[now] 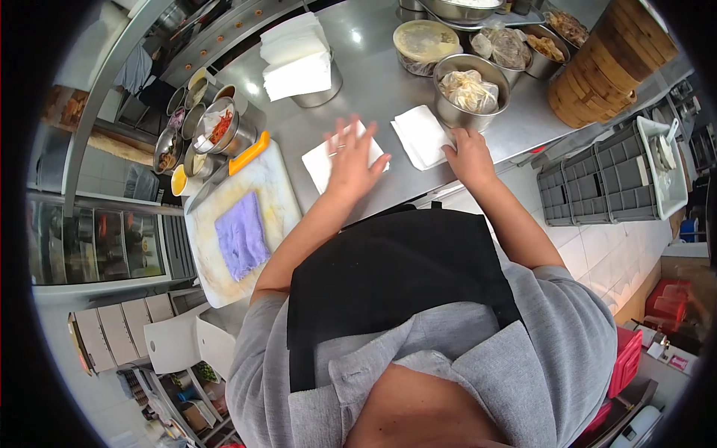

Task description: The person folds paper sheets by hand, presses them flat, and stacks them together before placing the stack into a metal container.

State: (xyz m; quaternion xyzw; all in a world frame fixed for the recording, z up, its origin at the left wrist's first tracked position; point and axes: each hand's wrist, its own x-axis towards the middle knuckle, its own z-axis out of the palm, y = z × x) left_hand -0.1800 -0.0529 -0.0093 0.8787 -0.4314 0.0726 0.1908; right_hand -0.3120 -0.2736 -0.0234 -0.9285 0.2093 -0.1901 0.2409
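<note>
My left hand [351,166] is spread over a white paper napkin [317,164] on the steel counter, its fingers slightly blurred; whether the palm touches the paper I cannot tell. My right hand [472,157] rests at the right edge of a small stack of folded white napkins [420,140]. Its thumb lies by the stack and its fingers point towards a steel pot [469,117] with a plastic bag of food inside. Behind my left hand, a tall pile of white napkins [297,56] sits on a steel container [321,93].
To the left, a white cutting board [280,183] carries a purple cloth [243,235] and an orange-handled knife [249,153]. Several steel containers of ingredients [216,127] stand behind it. Bamboo steamers [609,63] are stacked at right, above a grey crate [594,183].
</note>
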